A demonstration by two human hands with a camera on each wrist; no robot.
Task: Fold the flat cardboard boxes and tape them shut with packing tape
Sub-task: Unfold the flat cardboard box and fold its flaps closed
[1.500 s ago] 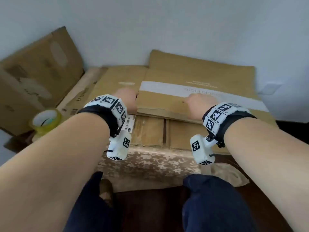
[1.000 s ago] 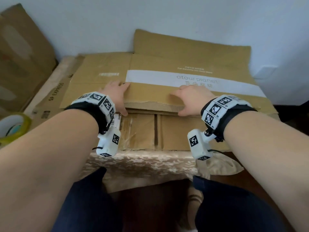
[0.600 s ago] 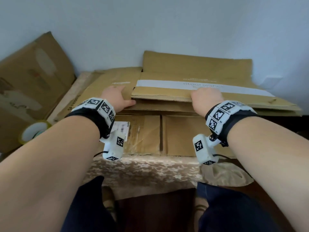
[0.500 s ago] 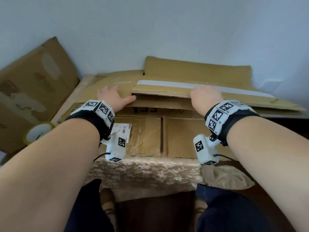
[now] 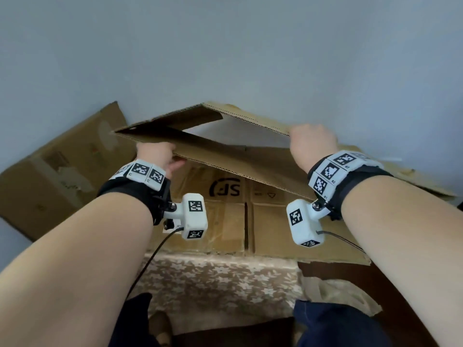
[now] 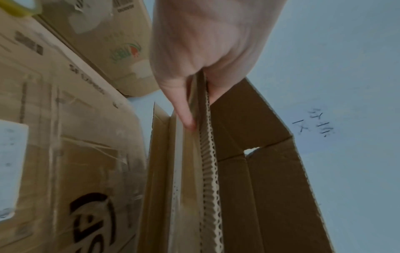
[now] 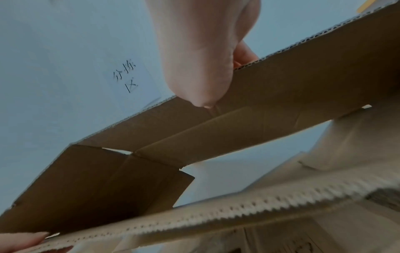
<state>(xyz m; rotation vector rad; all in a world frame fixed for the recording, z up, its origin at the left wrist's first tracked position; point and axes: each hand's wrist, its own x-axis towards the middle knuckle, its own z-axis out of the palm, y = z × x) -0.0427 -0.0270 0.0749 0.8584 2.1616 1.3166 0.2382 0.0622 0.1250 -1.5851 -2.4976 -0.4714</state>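
I hold a flattened brown cardboard box (image 5: 238, 161) in the air above the table, its panels parting into a shallow tube. My left hand (image 5: 160, 156) pinches the near edge of the lower panel at the left, and the thumb (image 6: 184, 109) lies along the corrugated edge. My right hand (image 5: 313, 144) grips the edge of the upper panel (image 7: 281, 94) at the right and holds it higher. The box's inside (image 7: 108, 188) shows dark from below. A yellow-green tape roll (image 6: 19, 6) shows only in the left wrist view, at the top left.
Under the held box lies another flat box with an SF logo (image 5: 225, 191) on a table with a floral cloth (image 5: 220, 276). A large cardboard box (image 5: 62, 166) leans against the wall at the left. More flat cardboard (image 5: 406, 176) lies at the right.
Both hands have lifted the top flat box off the stack, and its two layers have spread apart. The right hand went higher than the left. The view has tilted up.
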